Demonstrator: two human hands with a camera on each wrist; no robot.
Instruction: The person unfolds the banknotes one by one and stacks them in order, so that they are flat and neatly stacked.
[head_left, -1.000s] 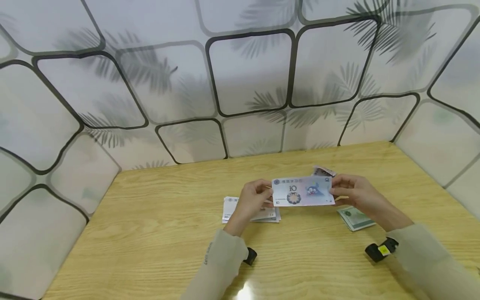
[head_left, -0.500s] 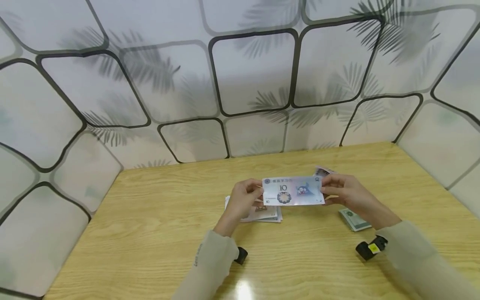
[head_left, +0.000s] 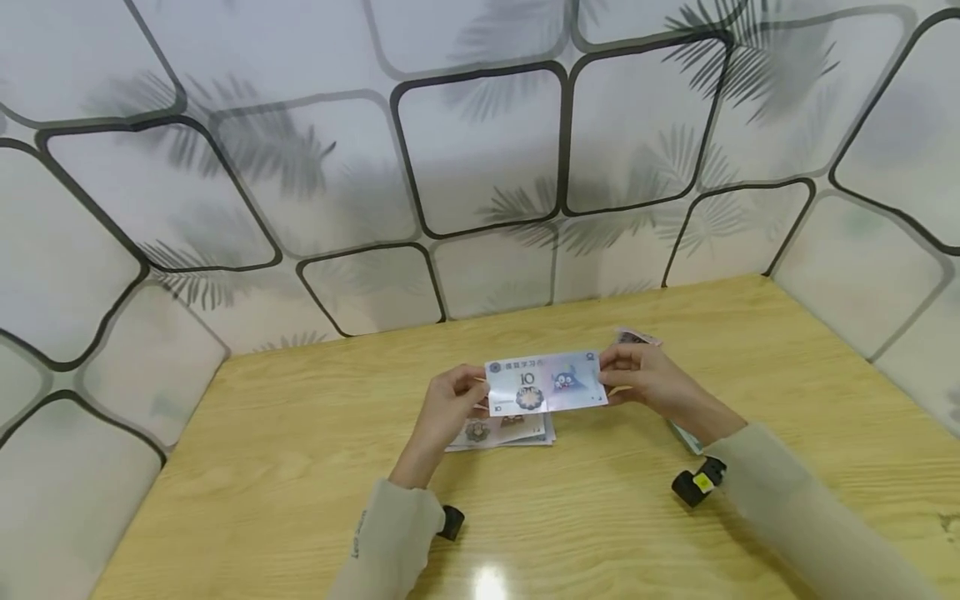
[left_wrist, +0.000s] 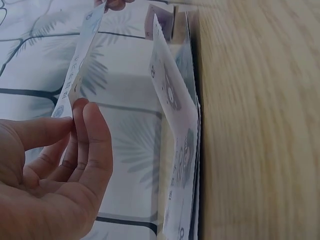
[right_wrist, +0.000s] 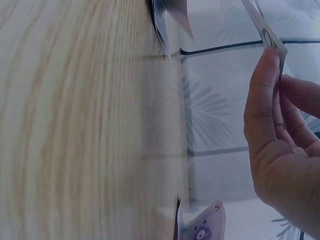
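A pale blue and pink play banknote (head_left: 546, 383) marked 10 is held up flat above the table, facing the head camera. My left hand (head_left: 442, 408) pinches its left end between thumb and fingers. The right end is pinched by my right hand (head_left: 656, 383). Below and behind the left hand lies a stack of play banknotes (head_left: 510, 431), partly covered by the raised note. In the left wrist view, the stack's top note (left_wrist: 172, 115) is bent and lifts away from those under it.
Behind my right hand lies a folded purplish note (head_left: 637, 337); the right wrist view shows a 5 on this purple note (right_wrist: 215, 220). Greenish notes (head_left: 686, 437) lie mostly hidden under the right forearm. A patterned wall (head_left: 487, 150) borders the wooden table (head_left: 315, 433).
Both hands have moved left with the banknote, which now hangs more over the stack. The right forearm now covers most of the green notes. The head view has shifted slightly.
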